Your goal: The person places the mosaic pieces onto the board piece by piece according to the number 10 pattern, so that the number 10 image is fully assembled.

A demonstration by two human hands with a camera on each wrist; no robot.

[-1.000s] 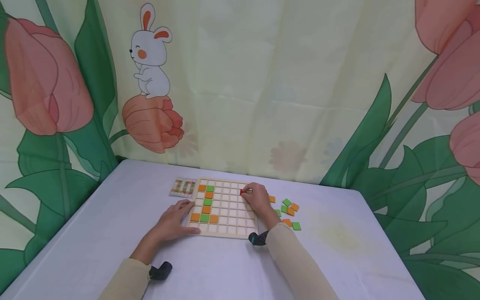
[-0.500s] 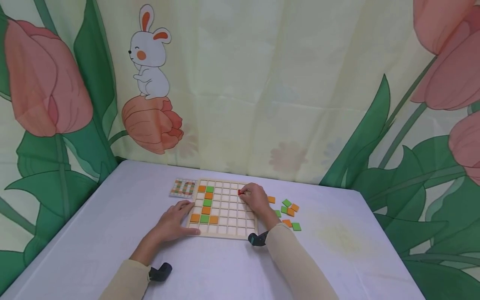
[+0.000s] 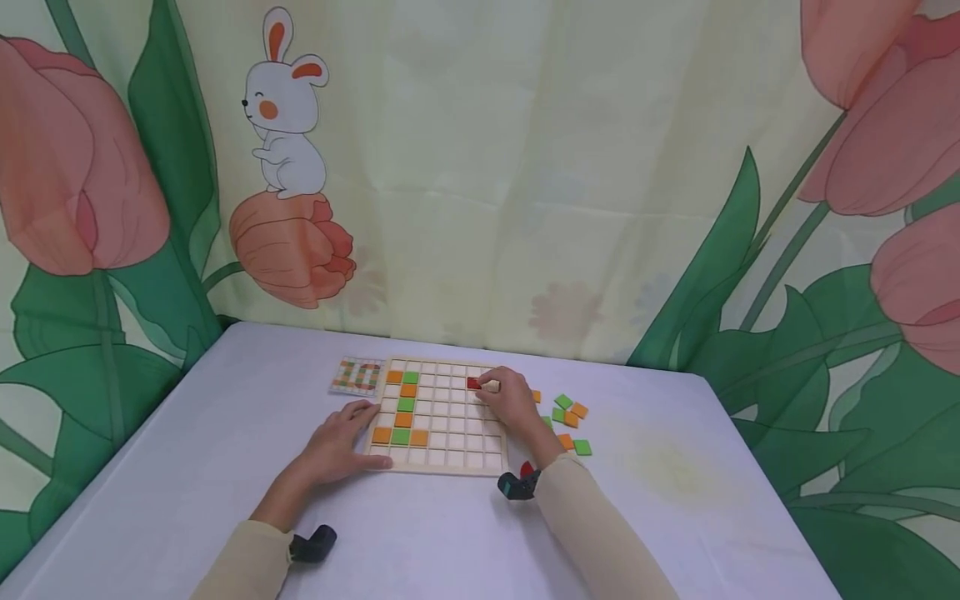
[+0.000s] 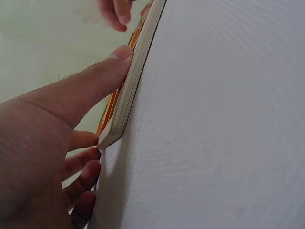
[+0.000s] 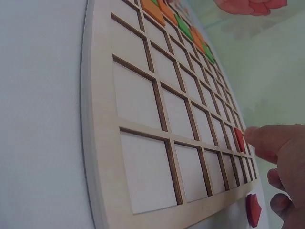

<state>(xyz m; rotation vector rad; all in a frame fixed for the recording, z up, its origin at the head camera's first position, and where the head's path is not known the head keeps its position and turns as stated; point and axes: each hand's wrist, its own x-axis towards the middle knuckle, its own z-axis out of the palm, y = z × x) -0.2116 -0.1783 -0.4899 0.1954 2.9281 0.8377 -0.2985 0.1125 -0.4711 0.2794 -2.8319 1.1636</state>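
A wooden grid board lies flat, with orange and green tiles set in cells of its left part. My left hand rests at its near left corner. In the left wrist view the straight thumb lies on the rim and the other fingers sit beside the edge. A red tile lies in a cell in the board's far right part. My right hand is over the right edge, and in the right wrist view a fingertip is right at the side of that red tile.
A pattern card lies left of the board. Loose green and orange tiles are scattered to its right. Another red tile lies beside the board's right edge. Behind the table hangs a printed curtain.
My right fingers have eased slightly to the right, leaving more of the red tile showing in its cell. The left hand keeps its place; the head view has shifted a little.
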